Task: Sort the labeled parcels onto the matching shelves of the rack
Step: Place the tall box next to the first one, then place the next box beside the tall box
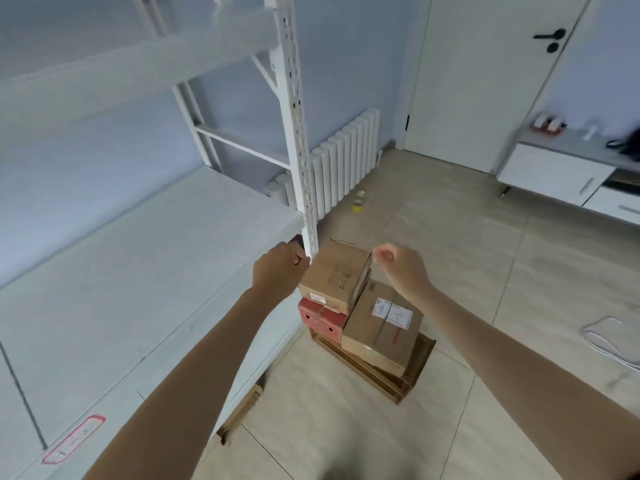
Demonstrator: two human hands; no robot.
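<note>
Pale blue walls point(346, 64) met a floor of beige tiles point(467, 244). A white ribbed radiator point(346, 161) stood against the wall near a white door point(485, 81) with a black handle. A low white cabinet point(554, 174) sat to the right.

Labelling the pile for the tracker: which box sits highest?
The small brown box, between the hands. It rests on the red box; the bigger brown box with the handwritten label sits lower, to its right.
</note>
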